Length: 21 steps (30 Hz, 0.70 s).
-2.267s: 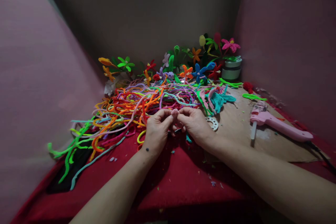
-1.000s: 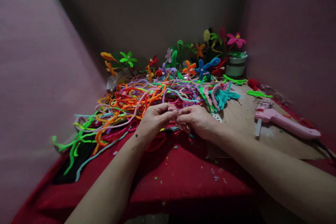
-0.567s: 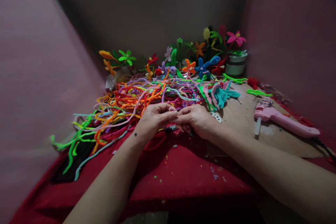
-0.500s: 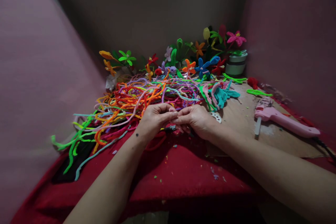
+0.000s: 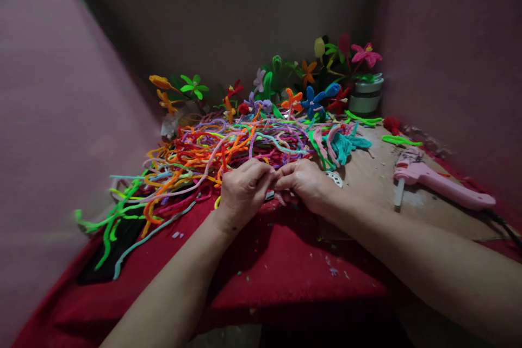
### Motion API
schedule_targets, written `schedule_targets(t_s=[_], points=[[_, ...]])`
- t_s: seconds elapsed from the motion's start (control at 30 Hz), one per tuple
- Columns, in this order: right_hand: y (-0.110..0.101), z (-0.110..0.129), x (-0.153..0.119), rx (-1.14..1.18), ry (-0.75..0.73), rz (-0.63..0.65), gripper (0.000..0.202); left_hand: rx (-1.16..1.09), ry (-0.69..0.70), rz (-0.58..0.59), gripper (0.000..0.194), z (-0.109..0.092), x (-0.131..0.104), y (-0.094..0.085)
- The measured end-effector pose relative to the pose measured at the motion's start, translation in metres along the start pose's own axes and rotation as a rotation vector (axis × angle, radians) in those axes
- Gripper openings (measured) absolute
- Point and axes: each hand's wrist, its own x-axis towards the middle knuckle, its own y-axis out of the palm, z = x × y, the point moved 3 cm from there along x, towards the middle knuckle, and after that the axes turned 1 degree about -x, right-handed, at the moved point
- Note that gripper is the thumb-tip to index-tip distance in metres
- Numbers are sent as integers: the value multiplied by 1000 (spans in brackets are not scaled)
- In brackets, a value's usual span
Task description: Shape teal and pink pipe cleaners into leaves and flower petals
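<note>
Both hands meet fingertip to fingertip above the front of the red cloth (image 5: 285,266). My left hand (image 5: 247,190) is closed in a pinch, its back turned up toward me. Opposite it, my right hand (image 5: 304,182) pinches too, with thumb and forefinger touching the left fingertips. Whatever lies between them is small and hidden by the fingers. Just beyond the hands spreads a tangled heap of colourful pipe cleaners (image 5: 212,152). A small grey-tipped object (image 5: 269,195) shows beneath the hands, mostly covered. Beside my right wrist lies a white disc with holes (image 5: 334,178).
A pink glue gun (image 5: 444,182) rests on a cardboard sheet (image 5: 367,206) at the right. Turquoise pipe-cleaner pieces (image 5: 346,147) lie by the heap. Pipe-cleaner flowers (image 5: 312,102) and a pale pot (image 5: 366,97) stand along the back. A black flat item (image 5: 106,253) is at the left.
My left hand has rolled over at the wrist, so its back now faces up more and its fingers curl tighter. My right hand stays nearly in place. The view has shifted slightly.
</note>
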Motion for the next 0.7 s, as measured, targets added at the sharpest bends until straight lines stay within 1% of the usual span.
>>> schedule_targets(t_s=[0.07, 0.17, 0.2, 0.23, 0.27, 0.33, 0.37, 0.4, 0.47, 0.53, 0.57, 0.7], points=[[1, 1, -1, -27, -4, -4, 8, 0, 9, 7, 16, -1, -1, 0], [2, 2, -2, -59, -24, 8, 12, 58, 52, 67, 19, -3, -1, 0], [2, 2, -3, -50, -29, 19, 12, 44, 44, 69, 20, -4, 0, 0], [2, 3, -3, -31, -33, 27, 12, -8, 7, 50, 20, -4, 2, -2], [2, 4, -3, -5, -40, 32, 14, -93, -59, 13, 19, -3, 4, -4], [0, 5, -3, 53, -56, 13, 20, -313, -251, -74, 20, 1, 8, -8], [-1, 6, -2, 82, -65, -8, 22, -421, -351, -92, 22, 4, 9, -9], [-3, 6, -1, 109, -73, -33, 23, -512, -442, -83, 23, 5, 10, -9], [-6, 5, 1, 158, -76, -65, 21, -631, -580, -2, 23, 7, 11, -6], [-8, 3, 4, 198, -66, -42, 19, -670, -658, 97, 25, 7, 11, -3], [-8, 1, 5, 212, -59, -18, 19, -670, -679, 125, 25, 6, 11, -2], [-7, -2, 7, 254, -62, 74, 18, -659, -721, 131, 27, 6, 9, -1]])
